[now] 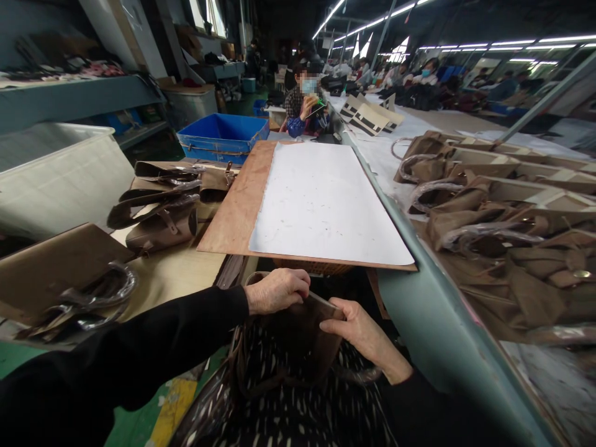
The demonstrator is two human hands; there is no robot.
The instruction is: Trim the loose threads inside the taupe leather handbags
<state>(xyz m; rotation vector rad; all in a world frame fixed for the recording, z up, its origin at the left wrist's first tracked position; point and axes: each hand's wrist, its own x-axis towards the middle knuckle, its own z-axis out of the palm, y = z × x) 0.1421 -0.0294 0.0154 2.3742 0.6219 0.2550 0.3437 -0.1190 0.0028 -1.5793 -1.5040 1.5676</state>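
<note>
A brown handbag [298,332] rests on my lap, below the near edge of the board. My left hand [278,290] is closed on the bag's upper edge, with the fingertips curled over it. On the same edge, a little to the right, my right hand [356,326] pinches the bag between thumb and fingers. One curved handle [358,374] of the bag shows under my right wrist. The bag's lower part is dark and hard to make out against the patterned cloth on my lap.
Ahead lies a wooden board [239,205] with a white sheet [330,198] on it. Brown bags [162,226] are piled at left, and several more [493,230] crowd the right table. A blue bin [223,133] and a seated person [305,102] are beyond the board.
</note>
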